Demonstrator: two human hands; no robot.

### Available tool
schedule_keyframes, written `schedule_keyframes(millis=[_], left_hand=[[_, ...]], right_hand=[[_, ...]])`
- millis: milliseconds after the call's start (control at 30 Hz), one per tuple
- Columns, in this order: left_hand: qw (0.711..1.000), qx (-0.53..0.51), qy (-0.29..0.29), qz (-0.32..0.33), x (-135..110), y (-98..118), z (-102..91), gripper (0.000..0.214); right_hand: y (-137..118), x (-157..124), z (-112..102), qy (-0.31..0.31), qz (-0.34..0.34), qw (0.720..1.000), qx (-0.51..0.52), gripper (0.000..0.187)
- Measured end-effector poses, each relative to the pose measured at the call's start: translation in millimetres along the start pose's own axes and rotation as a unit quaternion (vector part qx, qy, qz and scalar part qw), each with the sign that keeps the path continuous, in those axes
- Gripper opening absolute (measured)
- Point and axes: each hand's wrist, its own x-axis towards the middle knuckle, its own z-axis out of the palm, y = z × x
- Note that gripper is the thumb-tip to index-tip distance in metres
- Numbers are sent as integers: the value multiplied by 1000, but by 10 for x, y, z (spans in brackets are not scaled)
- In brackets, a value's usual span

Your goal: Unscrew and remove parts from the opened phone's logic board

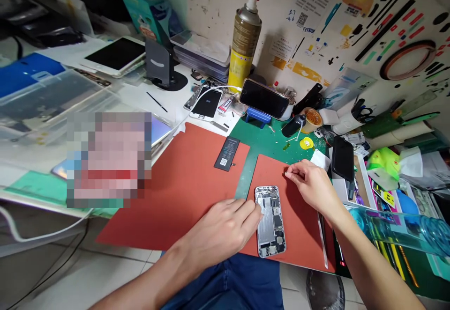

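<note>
An opened phone body point(270, 221) lies on a small red mat point(302, 221), its inner parts showing. My left hand point(223, 228) rests on the large red mat point(176, 193) with its fingertips against the phone's left edge, fingers together and flat. My right hand point(311, 183) hovers above and to the right of the phone, thumb and forefinger pinched on something too small to name. A black phone battery point(227, 153) lies apart on the large red mat.
A green cutting mat point(270, 141) lies under the red mats. Behind stand a spray can point(245, 43), a phone on a blue stand point(264, 98), another phone on a cable point(207, 102) and a tablet point(114, 55). Tools and clutter crowd the right side.
</note>
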Motion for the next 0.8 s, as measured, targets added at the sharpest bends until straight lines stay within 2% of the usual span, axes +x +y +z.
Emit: schedule_keyframes(millis=[167,300,467,800], left_hand=[[999,33,13,-30,55,0,4,17],[999,28,10,-34,67,2,15,21],[999,30,27,-33,66,3,27,24],[999,36,24,-28,66,-12,8,25]], right_hand=[[-337,-89,4,-84,-81,988,101,20],[-502,-90,133,-121,-113,982,86,24],[-507,-56,224,-134,-122,983,40,28],[-493,-48,230,-137,-129,982,19,29]])
